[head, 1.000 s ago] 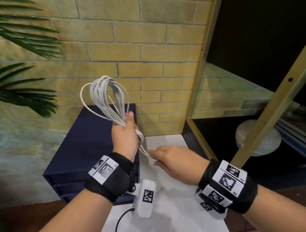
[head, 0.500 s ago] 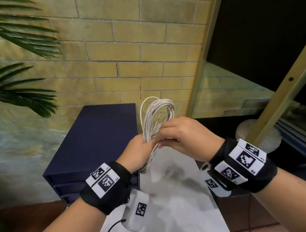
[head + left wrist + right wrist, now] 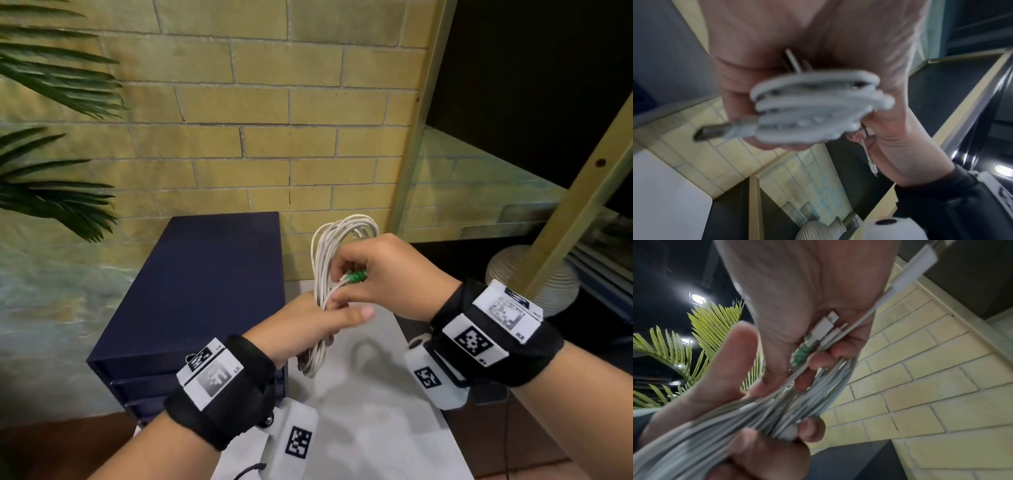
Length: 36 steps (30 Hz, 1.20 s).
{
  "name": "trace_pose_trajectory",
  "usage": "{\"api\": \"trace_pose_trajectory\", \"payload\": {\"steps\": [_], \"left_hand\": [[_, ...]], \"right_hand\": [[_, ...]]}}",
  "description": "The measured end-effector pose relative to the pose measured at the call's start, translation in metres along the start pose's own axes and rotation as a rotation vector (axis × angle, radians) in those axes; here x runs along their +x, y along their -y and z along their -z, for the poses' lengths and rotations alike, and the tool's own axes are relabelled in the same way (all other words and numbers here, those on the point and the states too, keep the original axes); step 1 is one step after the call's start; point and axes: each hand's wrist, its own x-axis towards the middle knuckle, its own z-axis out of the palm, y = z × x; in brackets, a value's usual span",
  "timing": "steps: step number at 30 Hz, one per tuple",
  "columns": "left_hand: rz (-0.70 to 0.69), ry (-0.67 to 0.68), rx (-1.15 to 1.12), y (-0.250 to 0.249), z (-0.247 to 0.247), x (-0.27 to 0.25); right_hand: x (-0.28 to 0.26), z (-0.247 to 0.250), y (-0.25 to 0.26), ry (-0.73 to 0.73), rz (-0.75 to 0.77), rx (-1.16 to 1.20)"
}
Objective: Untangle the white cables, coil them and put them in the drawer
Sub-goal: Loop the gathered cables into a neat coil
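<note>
A white table (image 3: pixel 370 428) stands against a yellow brick wall (image 3: pixel 260 102), with a dark blue drawer unit (image 3: pixel 205 284) just beside its left edge. Palm fronds (image 3: pixel 58 192) hang at the left; a gold-framed shelf (image 3: pixel 479 178) with a ribbed white vase (image 3: pixel 534 277) sits to the right.

The cables (image 3: pixel 329 274) are white and gathered into a long, narrow coil of many strands, held upright in the air above the far end of the table. A green-collared plug (image 3: pixel 356 275) and other white connector ends stick out at mid-height.

The left hand (image 3: pixel 305 329) is closed round the lower part of the coil, thumb stretched across the front. The right hand (image 3: pixel 387 274) pinches the connector ends and strands against the coil's upper part, fingers curled.

The unit's drawers are all closed. The table under the hands is bare white, with the unit close on the left and the shelf frame close on the right.
</note>
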Motion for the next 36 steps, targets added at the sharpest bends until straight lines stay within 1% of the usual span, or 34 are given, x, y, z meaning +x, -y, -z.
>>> {"api": "trace_pose_trajectory", "payload": {"steps": [3, 5, 7, 9, 13, 16, 18, 21, 23, 26, 29, 33, 36], "left_hand": [[0.008, -0.015, 0.073, 0.006, -0.003, 0.004], [0.030, -0.067, 0.067, 0.010, -0.004, 0.005], [0.084, -0.101, 0.031, 0.016, -0.002, 0.006], [0.122, -0.117, 0.051, 0.021, 0.001, 0.006], [0.137, -0.095, 0.081, 0.022, 0.000, 0.006], [0.155, -0.084, 0.171, 0.022, -0.007, 0.006], [0.147, -0.057, 0.254, 0.022, -0.011, 0.004], [0.095, -0.019, 0.313, 0.021, -0.014, -0.002], [0.053, -0.031, 0.271, 0.019, -0.014, -0.006], [0.035, -0.067, 0.241, 0.018, -0.009, -0.008], [0.039, -0.065, 0.233, 0.023, -0.008, -0.010], [0.007, -0.061, 0.272, 0.025, -0.010, -0.010], [0.014, -0.087, 0.283, 0.024, -0.012, -0.009]], "right_hand": [[0.001, -0.001, 0.000, 0.021, -0.035, -0.069], [0.002, 0.001, -0.002, 0.051, -0.017, -0.048], [0.003, 0.007, -0.006, 0.089, -0.003, -0.010], [0.002, 0.013, -0.008, 0.108, 0.037, -0.024], [0.002, 0.013, -0.002, 0.077, 0.147, -0.092], [0.005, 0.011, 0.010, 0.101, 0.228, -0.157], [0.009, 0.014, 0.017, 0.129, 0.253, -0.183], [0.018, 0.023, 0.015, 0.166, 0.191, -0.183], [0.021, 0.027, 0.006, 0.173, 0.122, -0.155], [0.019, 0.027, -0.009, 0.131, 0.034, -0.036], [0.016, 0.032, -0.019, 0.068, -0.019, 0.017], [0.012, 0.035, -0.023, 0.121, -0.133, -0.018], [0.009, 0.035, -0.024, 0.102, -0.178, -0.087]]}}
